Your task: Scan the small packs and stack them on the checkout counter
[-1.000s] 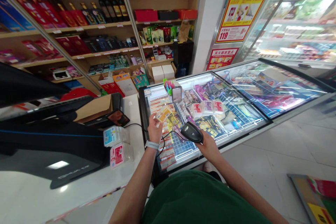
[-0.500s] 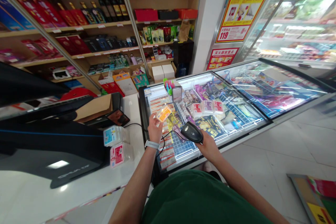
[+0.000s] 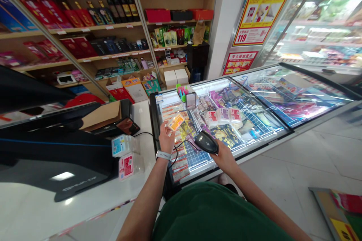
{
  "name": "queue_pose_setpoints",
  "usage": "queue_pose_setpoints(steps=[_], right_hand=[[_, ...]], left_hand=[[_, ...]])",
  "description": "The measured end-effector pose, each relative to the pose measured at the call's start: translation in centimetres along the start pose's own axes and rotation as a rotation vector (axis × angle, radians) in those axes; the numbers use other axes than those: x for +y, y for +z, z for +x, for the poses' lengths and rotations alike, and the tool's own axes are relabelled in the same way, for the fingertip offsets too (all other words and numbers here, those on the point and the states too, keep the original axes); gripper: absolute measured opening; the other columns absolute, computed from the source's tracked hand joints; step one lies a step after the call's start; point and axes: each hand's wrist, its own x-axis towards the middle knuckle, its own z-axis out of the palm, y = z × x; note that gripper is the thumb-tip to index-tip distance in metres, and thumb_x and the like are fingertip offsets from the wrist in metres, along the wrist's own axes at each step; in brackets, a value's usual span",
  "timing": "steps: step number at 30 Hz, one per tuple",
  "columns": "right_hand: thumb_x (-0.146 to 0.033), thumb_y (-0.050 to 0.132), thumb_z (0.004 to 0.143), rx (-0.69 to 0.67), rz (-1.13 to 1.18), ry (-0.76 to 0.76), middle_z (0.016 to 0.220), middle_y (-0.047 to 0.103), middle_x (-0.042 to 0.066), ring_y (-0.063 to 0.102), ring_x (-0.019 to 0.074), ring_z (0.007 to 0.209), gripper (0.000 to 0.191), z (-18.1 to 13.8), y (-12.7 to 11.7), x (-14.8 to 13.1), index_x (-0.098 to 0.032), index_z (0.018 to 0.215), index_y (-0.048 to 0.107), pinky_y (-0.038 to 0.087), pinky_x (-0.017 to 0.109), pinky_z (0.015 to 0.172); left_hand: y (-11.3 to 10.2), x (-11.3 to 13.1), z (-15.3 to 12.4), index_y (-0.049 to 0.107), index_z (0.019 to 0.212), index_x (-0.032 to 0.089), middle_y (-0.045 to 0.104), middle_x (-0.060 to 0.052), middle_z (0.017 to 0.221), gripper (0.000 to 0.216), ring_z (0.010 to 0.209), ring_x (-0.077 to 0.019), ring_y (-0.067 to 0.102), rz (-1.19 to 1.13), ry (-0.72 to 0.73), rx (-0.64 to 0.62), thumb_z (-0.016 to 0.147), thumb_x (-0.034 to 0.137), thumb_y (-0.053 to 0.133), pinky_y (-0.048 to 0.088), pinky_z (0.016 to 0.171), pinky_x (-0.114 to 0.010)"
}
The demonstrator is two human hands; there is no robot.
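Note:
My left hand is closed on a small clear plastic box with an orange label, held over the glass lid of the chest freezer. In my right hand is a black barcode scanner, its head pointing left towards the box. A thin black cable hangs from the scanner and runs left to the counter. Several clear boxes with red and purple labels lie on the freezer glass beyond the scanner. Two stacks of similar boxes stand on the counter, one blue-labelled and one red-labelled.
The white counter carries a dark checkout machine and an open cardboard box at left. Wooden shelves with bottles and boxes line the back. A floor display stands at lower right.
Almost nothing differs. Both hands keep their places, with the orange-labelled box and the barcode scanner still held over the freezer.

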Motion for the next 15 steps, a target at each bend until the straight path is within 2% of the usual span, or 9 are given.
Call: queue_pose_setpoints(steps=[9,15], right_hand=[[-0.014,0.052,0.071,0.014,0.01,0.0,0.101,0.067,0.008,0.063,0.0241,0.094,0.037,0.06,-0.13,-0.19,-0.019,0.107,0.055,0.048,0.034,0.079],[-0.015,0.052,0.072,0.014,0.027,0.015,0.101,0.067,0.009,0.063,0.0242,0.095,0.035,0.05,-0.34,-0.56,-0.018,0.106,0.055,0.048,0.034,0.081]], left_hand=[[0.03,0.07,0.08,0.045,0.13,0.024,0.066,-0.004,0.102,0.063,0.09,-0.0159,0.067,-0.002,-0.014,0.008,0.071,0.01,0.064,0.054,0.087,-0.033],[0.02,0.04,0.03,0.045,0.128,0.024,0.066,-0.004,0.103,0.062,0.091,-0.0166,0.067,-0.002,-0.024,0.01,0.071,0.01,0.065,0.054,0.087,-0.033]])
